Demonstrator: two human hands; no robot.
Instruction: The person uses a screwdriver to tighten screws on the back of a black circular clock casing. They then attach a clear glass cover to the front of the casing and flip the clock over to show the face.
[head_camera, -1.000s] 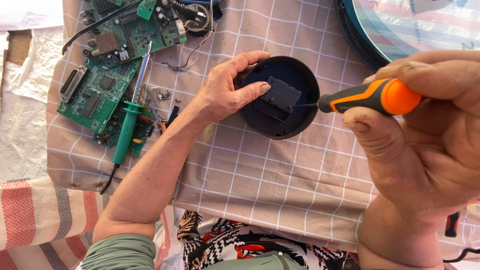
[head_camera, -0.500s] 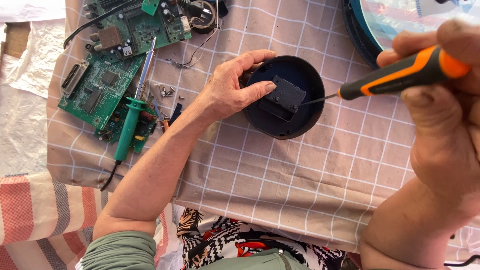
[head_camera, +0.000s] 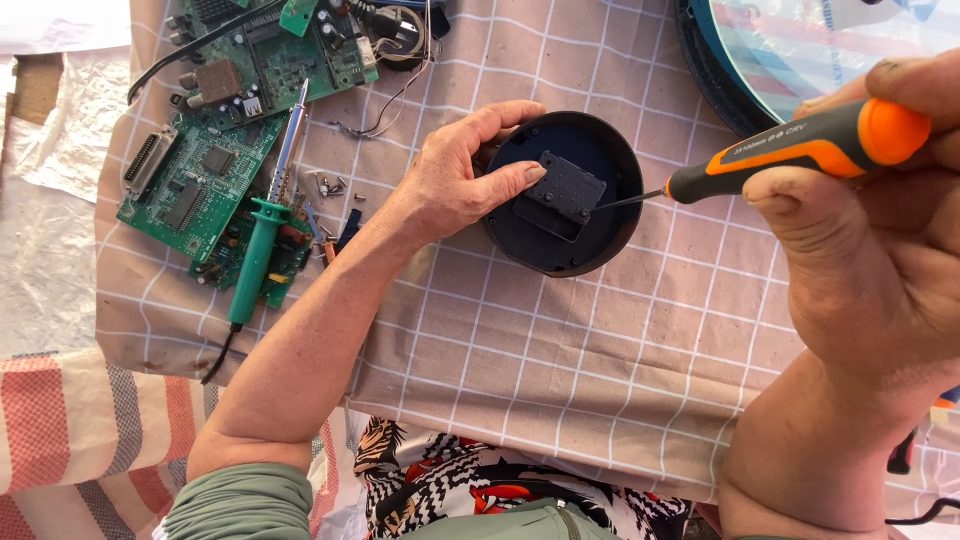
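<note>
A round black device (head_camera: 590, 240) lies back-up on a beige checked cloth, with a dark square module (head_camera: 562, 195) screwed onto it. My left hand (head_camera: 455, 180) grips the device's left rim, thumb resting on the module's edge. My right hand (head_camera: 870, 230) holds an orange and black screwdriver (head_camera: 790, 150). Its thin shaft points left and its tip touches the right side of the module.
Green circuit boards (head_camera: 205, 160) lie at the upper left with a green-handled soldering iron (head_camera: 262, 240) across them and small loose screws (head_camera: 328, 185) beside it. A large round blue-rimmed object (head_camera: 720, 85) sits at the top right. The cloth's front edge (head_camera: 520, 440) hangs near my lap.
My right hand with the screwdriver has shifted slightly and the tip now rests against the module. My left hand stays on the device's rim.
</note>
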